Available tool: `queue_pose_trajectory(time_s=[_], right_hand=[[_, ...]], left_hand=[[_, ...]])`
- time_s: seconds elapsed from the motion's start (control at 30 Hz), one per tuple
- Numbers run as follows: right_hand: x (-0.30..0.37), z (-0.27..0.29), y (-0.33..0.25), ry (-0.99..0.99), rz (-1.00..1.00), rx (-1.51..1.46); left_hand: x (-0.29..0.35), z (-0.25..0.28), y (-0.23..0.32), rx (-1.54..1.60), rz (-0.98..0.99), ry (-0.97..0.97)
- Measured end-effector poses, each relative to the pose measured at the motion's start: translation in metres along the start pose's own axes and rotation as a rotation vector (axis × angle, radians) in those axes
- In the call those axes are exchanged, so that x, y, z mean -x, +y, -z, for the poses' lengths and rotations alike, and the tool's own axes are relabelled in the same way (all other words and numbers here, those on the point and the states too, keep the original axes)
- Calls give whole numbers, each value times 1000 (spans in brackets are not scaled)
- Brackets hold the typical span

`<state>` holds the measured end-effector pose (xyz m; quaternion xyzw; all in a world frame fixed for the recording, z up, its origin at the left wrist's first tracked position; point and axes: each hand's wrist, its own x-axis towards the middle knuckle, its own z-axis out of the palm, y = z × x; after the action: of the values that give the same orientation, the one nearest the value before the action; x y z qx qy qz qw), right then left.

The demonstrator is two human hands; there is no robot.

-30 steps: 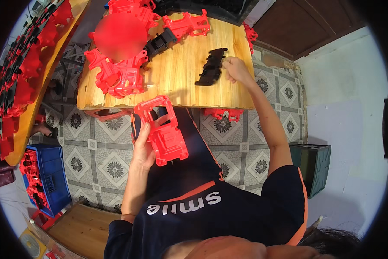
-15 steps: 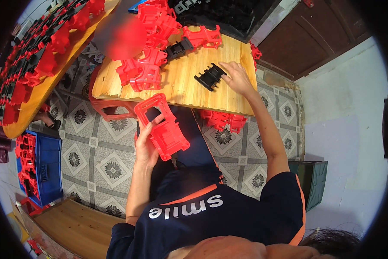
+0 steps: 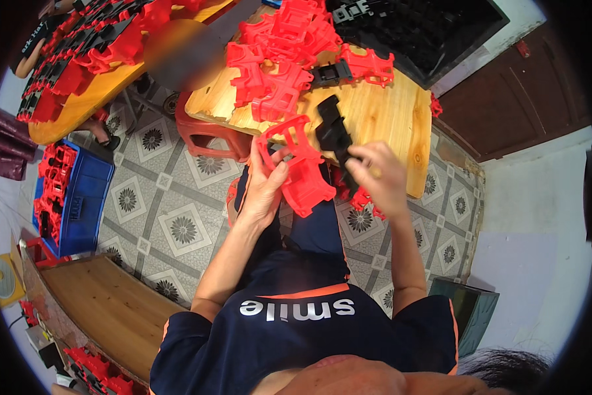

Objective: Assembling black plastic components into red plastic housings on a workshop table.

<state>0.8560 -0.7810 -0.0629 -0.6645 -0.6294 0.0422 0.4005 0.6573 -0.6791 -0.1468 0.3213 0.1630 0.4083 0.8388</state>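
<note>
My left hand grips a red plastic frame by its left side, out in front of the table's near edge. Just right of it, my right hand holds a black plastic piece by its lower end, fingers closed on it. The black piece stands tilted beside the frame, and I cannot tell whether the two touch. A pile of red frames lies on the wooden table, with another black part beside a red frame at the far side.
A red stool stands under the table's left side. A blue crate with red parts sits on the floor at left. Rows of red and black parts cover another table, near a person's arm. A dark-framed panel lies beyond my table.
My right hand has picked the black piece up off the table and brought it left, next to the red frame. The left hand still holds the frame, now turned. The whole view has shifted.
</note>
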Motion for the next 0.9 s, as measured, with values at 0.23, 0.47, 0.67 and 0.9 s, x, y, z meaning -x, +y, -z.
queue_pose_trajectory(time_s=[0.23, 0.47, 0.67, 0.9], right_hand=[[12, -37, -36, 116, 305, 153], [22, -46, -44, 99, 286, 205], [21, -46, -42, 58, 300, 194], [-27, -64, -15, 254, -26, -250]], left_hand=[[1, -7, 2, 19, -18, -20], [4, -4, -2, 39, -30, -40], [4, -11, 0, 60, -24, -43], [-3, -25, -2, -320, -36, -29]])
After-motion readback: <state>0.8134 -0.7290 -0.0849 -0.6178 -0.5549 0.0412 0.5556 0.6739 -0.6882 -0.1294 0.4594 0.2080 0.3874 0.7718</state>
